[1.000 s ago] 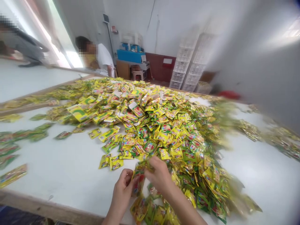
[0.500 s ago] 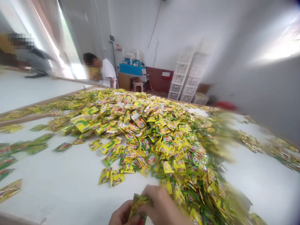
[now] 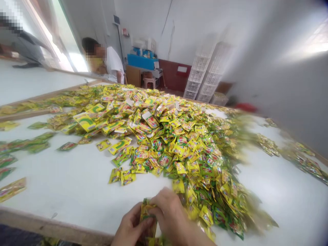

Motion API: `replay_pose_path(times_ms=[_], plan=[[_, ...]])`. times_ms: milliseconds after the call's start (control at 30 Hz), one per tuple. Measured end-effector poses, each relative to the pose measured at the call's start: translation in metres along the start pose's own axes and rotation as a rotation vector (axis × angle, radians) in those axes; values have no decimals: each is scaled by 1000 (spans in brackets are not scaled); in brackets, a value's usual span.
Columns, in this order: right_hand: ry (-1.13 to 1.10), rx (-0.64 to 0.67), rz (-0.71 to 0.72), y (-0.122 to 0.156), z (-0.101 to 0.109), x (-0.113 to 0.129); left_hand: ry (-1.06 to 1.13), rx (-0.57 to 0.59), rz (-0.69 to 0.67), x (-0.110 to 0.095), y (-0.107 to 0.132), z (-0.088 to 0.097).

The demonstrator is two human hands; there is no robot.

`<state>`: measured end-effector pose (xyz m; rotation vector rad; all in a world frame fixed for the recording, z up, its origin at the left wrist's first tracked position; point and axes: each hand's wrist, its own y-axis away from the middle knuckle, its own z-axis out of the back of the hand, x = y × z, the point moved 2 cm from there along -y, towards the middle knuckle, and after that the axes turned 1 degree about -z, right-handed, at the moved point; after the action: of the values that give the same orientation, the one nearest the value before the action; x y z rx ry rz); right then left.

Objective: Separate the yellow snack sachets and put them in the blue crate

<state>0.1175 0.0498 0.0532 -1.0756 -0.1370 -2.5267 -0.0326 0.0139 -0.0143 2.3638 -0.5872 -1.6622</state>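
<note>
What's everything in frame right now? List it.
sachet pile: one big heap, too many to count, yellow-green, mid table
loose sachets: several, yellow-green, in front of the heap and along the left edge
table: one, white top with wooden rim, foreground
crates: several, stacked, white, back wall
blue box: one, on a desk at the back
co-worker: one, white shirt, far end of table
second person: one, grey top, far left, blurred
sachet bundle: one, yellow-green, between both hands
left hand: grips bundle
right hand: grips bundle
</note>
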Motion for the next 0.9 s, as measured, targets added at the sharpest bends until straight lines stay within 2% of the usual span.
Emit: replay_pose_path(times_ms=[200, 333, 400, 467, 533, 600, 700, 800, 900], plan=[[-14, -73, 59, 3, -3, -4, -46, -11, 23, -14, 5, -4], [-67, 24, 100, 12, -10, -4, -74, 46, -6, -12, 5, -4], [-148, 19, 86, 18, -10, -6, -77, 34, -3, -11, 6, -3], [-291, -68, -34, 22, -8, -13, -45, -30, 26, -11, 9, -2], [-524, -95, -255, 27, -11, -22, 15, -101, 66, -16, 13, -2], [-809, 4, -481, 31, -20, -27, 58, -108, 113, -23, 17, -4], [-1121, 163, -702, 30, -32, -24, 43, -6, 194, -37, 18, -8], [-1193, 127, -802, 23, -35, -17, 37, 42, 203, -46, 18, -8], [-1156, 34, -758, 17, -34, -13, 43, -22, 194, -47, 18, -5]])
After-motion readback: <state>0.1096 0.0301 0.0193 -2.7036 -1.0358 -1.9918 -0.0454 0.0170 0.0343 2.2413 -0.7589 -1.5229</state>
